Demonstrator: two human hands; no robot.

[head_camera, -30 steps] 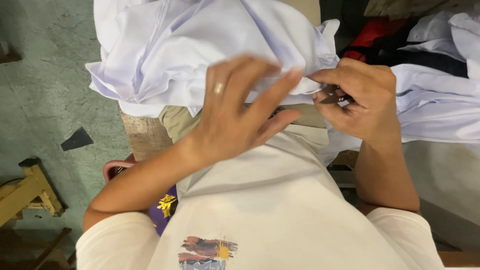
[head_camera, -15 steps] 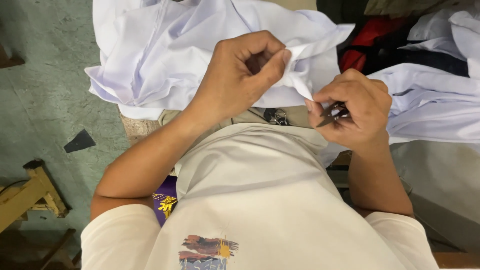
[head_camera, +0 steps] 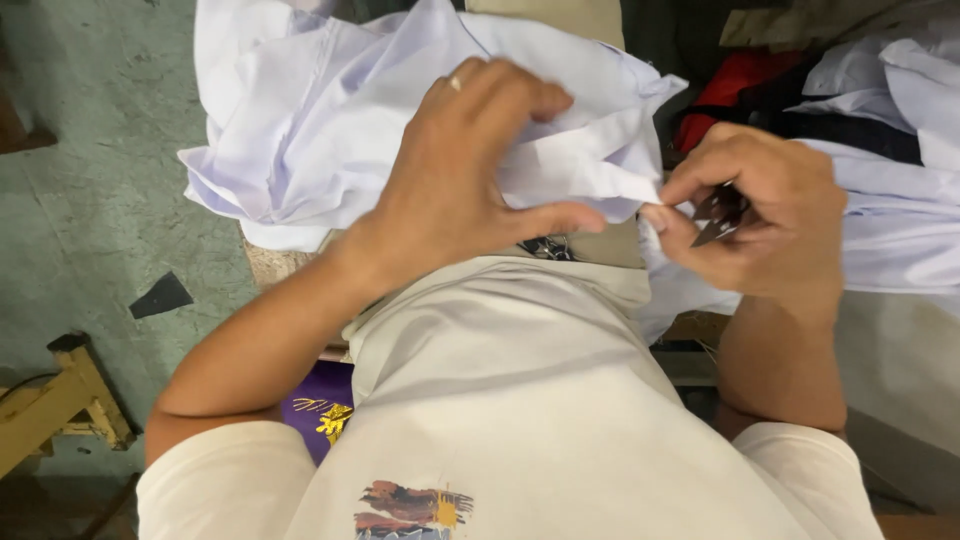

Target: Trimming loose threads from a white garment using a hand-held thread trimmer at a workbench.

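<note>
A crumpled white garment (head_camera: 330, 130) lies bunched in front of me on a beige surface (head_camera: 550, 20). My left hand (head_camera: 470, 170), with a ring on one finger, grips a folded edge of this white cloth between thumb and fingers. My right hand (head_camera: 760, 215) sits just to the right of that edge, fingers closed around a small dark metal cutter (head_camera: 715, 215), its thumb and forefinger also pinching the tip of the cloth. My cream shirt fills the lower middle of the view.
More white garments (head_camera: 900, 170) are piled at the right, with red and dark cloth (head_camera: 740, 95) behind them. Green concrete floor (head_camera: 90, 200) lies to the left, with a wooden piece (head_camera: 60, 400) and a dark scrap (head_camera: 160, 297) on it.
My left hand went from flat and spread over the cloth to gripping its folded edge. My right hand stayed at the right with the cutter and now pinches the cloth tip.
</note>
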